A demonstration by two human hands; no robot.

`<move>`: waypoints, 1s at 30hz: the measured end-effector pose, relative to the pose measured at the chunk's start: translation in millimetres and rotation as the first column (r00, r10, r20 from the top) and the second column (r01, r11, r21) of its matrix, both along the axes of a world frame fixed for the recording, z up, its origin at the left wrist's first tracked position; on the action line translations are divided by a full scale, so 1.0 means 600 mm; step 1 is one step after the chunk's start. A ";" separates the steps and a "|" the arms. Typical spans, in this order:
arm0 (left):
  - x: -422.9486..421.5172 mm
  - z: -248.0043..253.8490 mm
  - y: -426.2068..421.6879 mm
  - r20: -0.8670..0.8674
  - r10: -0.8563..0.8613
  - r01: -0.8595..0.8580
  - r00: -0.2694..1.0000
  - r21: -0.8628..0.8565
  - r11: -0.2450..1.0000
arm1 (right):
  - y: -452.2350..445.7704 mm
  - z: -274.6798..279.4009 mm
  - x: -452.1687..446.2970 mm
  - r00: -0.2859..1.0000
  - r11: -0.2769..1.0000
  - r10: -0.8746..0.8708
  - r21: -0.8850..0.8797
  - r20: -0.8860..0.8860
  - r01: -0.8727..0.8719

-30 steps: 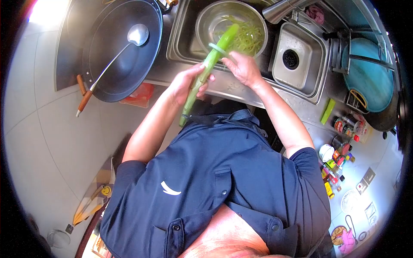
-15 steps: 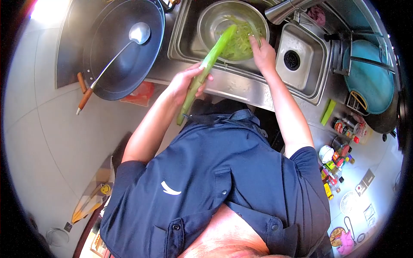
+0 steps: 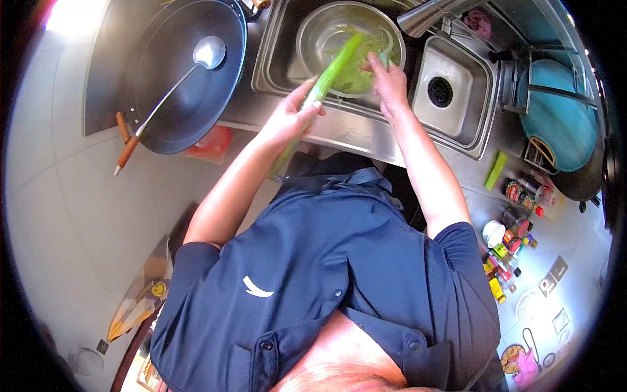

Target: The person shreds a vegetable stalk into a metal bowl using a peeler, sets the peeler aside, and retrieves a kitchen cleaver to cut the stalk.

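Note:
My left hand (image 3: 287,116) is wrapped round a long, pale green celtuce stem (image 3: 341,62), which tilts up to the right over the bowl. The stem's lower end hangs past the counter edge in front of my shirt. Over the bowl's right side, my right hand (image 3: 390,83) is closed on what looks like a pale green peeler (image 3: 384,61), partly hidden by the fingers and blurred. Beneath the stem, a steel bowl (image 3: 315,44) sits in the larger sink basin and holds thin green peelings (image 3: 353,81).
A dark wok (image 3: 186,117) with a ladle (image 3: 209,52) stands at the left. The small sink basin (image 3: 457,121) is to the right, under the faucet (image 3: 418,21). Another green stem piece (image 3: 496,171) lies on the right counter near several bottles (image 3: 499,274).
My right hand has moved slightly left and turned, lifting the peeler higher. My left hand has shifted a little up along with the stem, its thumb now lying across it.

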State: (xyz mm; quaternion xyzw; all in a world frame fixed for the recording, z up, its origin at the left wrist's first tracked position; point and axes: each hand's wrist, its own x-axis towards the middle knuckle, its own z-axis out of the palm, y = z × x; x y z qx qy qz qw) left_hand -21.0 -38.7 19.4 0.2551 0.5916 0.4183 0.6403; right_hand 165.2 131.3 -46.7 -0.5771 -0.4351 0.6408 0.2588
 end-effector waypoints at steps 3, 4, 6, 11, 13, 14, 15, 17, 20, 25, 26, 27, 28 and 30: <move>0.003 -0.003 -0.004 -0.165 -0.067 0.069 0.984 0.009 0.998 | -0.010 0.024 -0.011 0.994 0.997 -0.062 -0.039 -0.092 0.059; 0.003 -0.010 -0.006 -0.165 -0.068 0.070 0.984 0.010 0.997 | -0.009 0.019 -0.013 0.994 0.998 -0.048 -0.033 -0.096 0.045; 0.005 -0.024 -0.011 -0.293 -0.079 0.112 0.953 0.095 0.989 | -0.008 0.012 -0.015 0.994 0.996 -0.055 -0.068 -0.097 0.049; 0.009 0.006 -0.011 -0.288 -0.066 0.081 0.955 0.040 0.996 | 0.005 -0.015 -0.007 0.995 0.997 -0.055 -0.066 -0.079 0.050; 0.008 0.007 -0.012 -0.233 -0.054 0.049 0.971 -0.028 0.998 | 0.012 -0.012 -0.002 0.994 0.992 -0.095 0.087 0.047 0.091; 0.007 -0.004 -0.012 -0.220 -0.037 0.029 0.975 -0.038 0.999 | 0.022 -0.035 0.009 0.988 0.988 -0.108 0.125 0.112 0.094; 0.005 -0.011 -0.011 -0.207 -0.019 0.010 0.978 -0.046 0.999 | 0.029 -0.052 0.017 0.988 0.988 -0.104 0.126 0.110 0.090; 0.002 -0.011 -0.009 -0.179 -0.004 -0.007 0.984 -0.064 0.998 | 0.038 -0.073 0.028 0.951 0.965 -0.116 0.261 0.287 0.039; 0.003 -0.003 -0.006 -0.141 0.027 -0.042 0.990 -0.104 0.994 | 0.024 -0.059 0.031 0.926 0.929 -0.023 0.352 0.376 -0.119; 0.001 -0.009 0.004 -0.094 0.037 -0.050 0.995 -0.133 0.990 | -0.057 -0.010 0.017 0.803 0.761 0.376 0.340 0.462 -0.552; 0.002 -0.007 0.006 -0.062 0.055 -0.063 0.997 -0.140 0.988 | -0.075 0.003 0.014 0.797 0.683 0.414 0.428 0.440 -0.591; 0.003 -0.006 0.009 -0.029 0.070 -0.073 0.997 -0.148 0.986 | -0.092 0.027 0.009 0.786 0.597 0.450 0.513 0.423 -0.617; 0.003 -0.009 0.012 -0.029 0.065 -0.069 0.997 -0.145 0.987 | -0.104 0.033 0.005 0.763 0.588 0.484 0.487 0.428 -0.646; 0.000 -0.016 0.013 0.026 0.061 -0.058 0.998 -0.112 0.992 | -0.112 0.039 0.001 0.726 0.519 0.559 0.513 0.401 -0.684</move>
